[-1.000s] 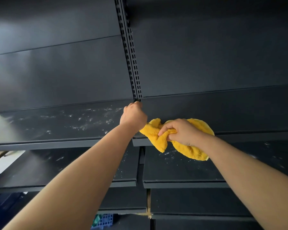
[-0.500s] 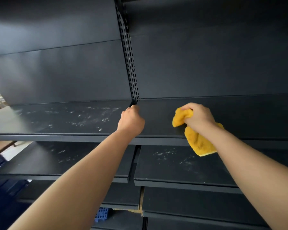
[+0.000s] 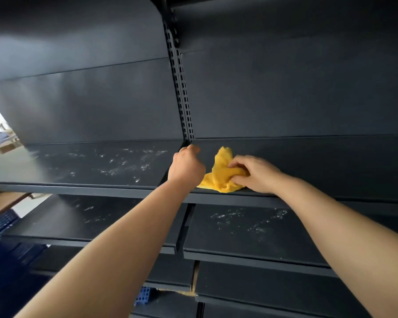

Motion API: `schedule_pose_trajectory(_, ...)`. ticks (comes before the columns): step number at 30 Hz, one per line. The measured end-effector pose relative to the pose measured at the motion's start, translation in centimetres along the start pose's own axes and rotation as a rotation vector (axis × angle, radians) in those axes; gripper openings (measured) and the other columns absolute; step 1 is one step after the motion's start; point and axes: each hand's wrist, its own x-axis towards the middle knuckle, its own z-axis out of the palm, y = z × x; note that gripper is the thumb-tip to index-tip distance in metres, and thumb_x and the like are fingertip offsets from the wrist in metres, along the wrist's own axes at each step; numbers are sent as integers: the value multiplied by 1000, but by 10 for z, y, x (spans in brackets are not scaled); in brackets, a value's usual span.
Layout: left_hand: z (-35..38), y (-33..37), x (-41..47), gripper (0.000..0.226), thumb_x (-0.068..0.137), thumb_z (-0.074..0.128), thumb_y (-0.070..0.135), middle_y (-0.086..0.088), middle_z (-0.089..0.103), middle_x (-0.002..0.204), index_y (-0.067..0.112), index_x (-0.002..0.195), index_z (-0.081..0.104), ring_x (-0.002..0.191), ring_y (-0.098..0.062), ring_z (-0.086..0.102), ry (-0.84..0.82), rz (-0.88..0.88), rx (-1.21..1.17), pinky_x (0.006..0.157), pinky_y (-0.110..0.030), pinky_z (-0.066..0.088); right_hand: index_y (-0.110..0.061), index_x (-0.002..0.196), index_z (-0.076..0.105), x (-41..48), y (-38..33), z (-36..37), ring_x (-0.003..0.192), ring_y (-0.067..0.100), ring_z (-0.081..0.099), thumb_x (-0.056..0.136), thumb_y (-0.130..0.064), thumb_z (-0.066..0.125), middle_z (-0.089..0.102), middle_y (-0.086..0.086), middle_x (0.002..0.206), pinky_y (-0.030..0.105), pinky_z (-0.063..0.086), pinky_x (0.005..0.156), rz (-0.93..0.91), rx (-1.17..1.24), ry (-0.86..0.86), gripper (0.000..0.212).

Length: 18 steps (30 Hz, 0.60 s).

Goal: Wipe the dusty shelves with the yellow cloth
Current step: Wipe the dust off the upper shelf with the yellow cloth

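1. While the right hand (image 3: 255, 173) pinches the bunched yellow cloth (image 3: 223, 174) on the top right shelf (image 3: 331, 166), that shelf looks clean.
2. Left hand (image 3: 186, 167) is curled by the post (image 3: 184, 106); its hold is unclear.
3. White dust (image 3: 124, 161) covers the top left shelf (image 3: 55, 166) and both lower shelves (image 3: 251, 235); most wiping remains.

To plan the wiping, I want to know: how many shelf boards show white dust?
3. The upper left shelf; the lower left shelf; the lower right shelf, below the yellow cloth. More dust may be hidden behind the arms.
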Motion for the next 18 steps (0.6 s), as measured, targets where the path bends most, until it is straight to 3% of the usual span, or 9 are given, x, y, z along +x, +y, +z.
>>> schedule_pose_trajectory(3, 26, 18, 0, 37, 93, 45, 31, -5, 53, 136, 22, 127, 56, 123, -30, 47, -66, 93, -88, 93, -45, 47, -37, 126, 58, -9, 0, -17, 124, 18, 48, 88, -17, 61, 51, -6, 134, 34, 44, 99, -10, 33, 48, 44)
schedule_pose_trajectory(5, 40, 35, -3, 50, 92, 43, 53, 3, 39, 148, 34, 138, 45, 135, -29, 33, -235, 114, -50, 105, -47, 37, -39, 122, 59, -16, 12, -27, 120, 19, 52, 84, -4, 51, 55, -6, 132, 35, 48, 92, 111, -37, 184, 52)
schedule_pose_trajectory(7, 54, 48, -8, 57, 89, 42, 62, 4, 26, 154, 42, 142, 36, 141, -30, 20, -384, 128, 100, 111, -49, 28, -39, 124, 58, -24, 24, -31, 119, 22, 54, 86, -2, 48, 55, -4, 133, 33, 49, 86, 269, -168, 192, 53)
schedule_pose_trajectory(9, 63, 48, -10, 48, 93, 45, 52, 5, 18, 155, 45, 139, 38, 140, -31, 18, -418, 144, 241, 110, -49, 29, -38, 125, 58, -28, 32, -28, 120, 23, 54, 89, -5, 46, 54, -2, 136, 32, 48, 84, 338, -218, 115, 50)
schedule_pose_trajectory(12, 62, 29, -4, 40, 98, 45, 30, 6, 15, 155, 45, 134, 43, 130, -33, 30, -408, 112, 278, 101, -44, 38, -38, 125, 58, -29, 33, -17, 120, 22, 53, 91, -8, 46, 53, -3, 136, 33, 50, 86, 323, -218, 82, 46)
schedule_pose_trajectory(18, 37, -33, 21, 39, 98, 44, 26, 5, 19, 154, 44, 134, 44, 126, -35, 35, -313, 20, 285, 100, -46, 37, -37, 126, 57, -15, 7, 9, 118, 19, 55, 92, -6, 45, 55, -8, 134, 30, 48, 78, 230, -253, 76, 47)
